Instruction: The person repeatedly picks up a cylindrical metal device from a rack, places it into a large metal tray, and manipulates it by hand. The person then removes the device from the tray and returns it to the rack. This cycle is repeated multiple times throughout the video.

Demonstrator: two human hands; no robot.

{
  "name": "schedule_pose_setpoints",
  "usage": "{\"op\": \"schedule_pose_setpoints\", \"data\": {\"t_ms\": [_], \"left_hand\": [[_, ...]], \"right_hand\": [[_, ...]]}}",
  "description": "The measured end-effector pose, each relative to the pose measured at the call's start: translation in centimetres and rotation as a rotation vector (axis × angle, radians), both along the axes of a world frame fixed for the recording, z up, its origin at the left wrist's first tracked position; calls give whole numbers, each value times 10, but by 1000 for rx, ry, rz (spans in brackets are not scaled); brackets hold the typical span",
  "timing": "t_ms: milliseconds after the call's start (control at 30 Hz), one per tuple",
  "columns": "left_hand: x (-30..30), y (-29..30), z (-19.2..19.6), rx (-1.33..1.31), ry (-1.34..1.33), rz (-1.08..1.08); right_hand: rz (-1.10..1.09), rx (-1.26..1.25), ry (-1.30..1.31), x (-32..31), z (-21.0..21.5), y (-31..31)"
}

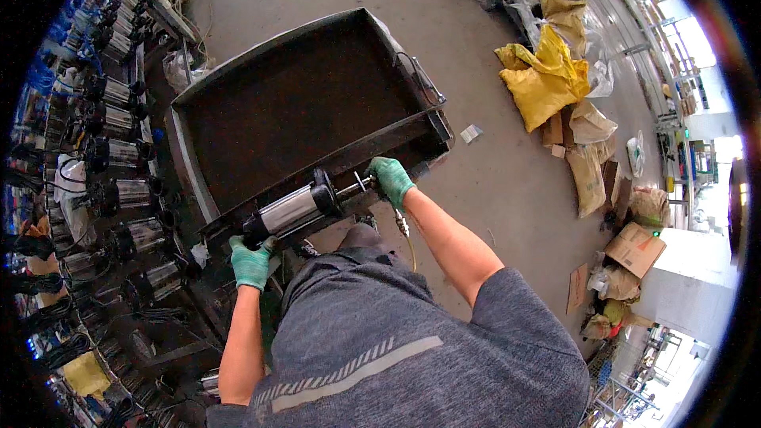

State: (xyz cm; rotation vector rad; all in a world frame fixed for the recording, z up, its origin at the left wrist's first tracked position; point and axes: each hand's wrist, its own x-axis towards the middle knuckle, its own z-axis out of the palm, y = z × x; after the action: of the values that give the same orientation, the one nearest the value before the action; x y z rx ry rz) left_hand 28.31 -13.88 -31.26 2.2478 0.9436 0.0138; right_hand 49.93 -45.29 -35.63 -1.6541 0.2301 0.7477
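Hands (pixel 251 266) (pixel 391 181) in green gloves (pixel 254 260) clasp a shiny cylinder (pixel 289 213), left, and slim metal rod (pixel 348 190), right.

Windows (pixel 691 41) glare at right; fisheye distortion bends the edges.

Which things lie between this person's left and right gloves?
In the head view, a silver cylinder with black ends and a metal rod lie between the left hand and the right hand.
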Motion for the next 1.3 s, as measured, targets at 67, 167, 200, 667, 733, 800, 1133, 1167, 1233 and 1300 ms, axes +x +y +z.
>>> {"op": "schedule_pose_setpoints", "data": {"t_ms": [67,167,200,667,733,800,1133,1167,1233,1300], "left_hand": [[1,-6,11,-136,-9,54],[-13,6,-15,-181,-24,82],[-17,10,-27,-170,-29,81],[-13,-9,-9,-81,-128,45],[-19,-5,-17,-59,-118,40],[-24,4,-43,-128,-118,99],[-14,-13,0,-93,-62,74],[-14,-14,2,-55,-81,64],[-13,-15,4,19,-121,35],[-15,-9,5,-92,-55,2]], "right_hand": [[34,81,-22,-1,2,-9],[152,105,30,9,5,-36],[170,65,8,13,14,-45],[674,-1244,-473,150,43,-111],[592,-1208,-494,161,22,-110],[549,-1163,-521,157,15,-124],[348,-267,-830,-7,68,33],[375,-237,-807,-24,80,61],[477,-316,-857,-41,88,101],[602,-504,-939,-49,96,126]]}}
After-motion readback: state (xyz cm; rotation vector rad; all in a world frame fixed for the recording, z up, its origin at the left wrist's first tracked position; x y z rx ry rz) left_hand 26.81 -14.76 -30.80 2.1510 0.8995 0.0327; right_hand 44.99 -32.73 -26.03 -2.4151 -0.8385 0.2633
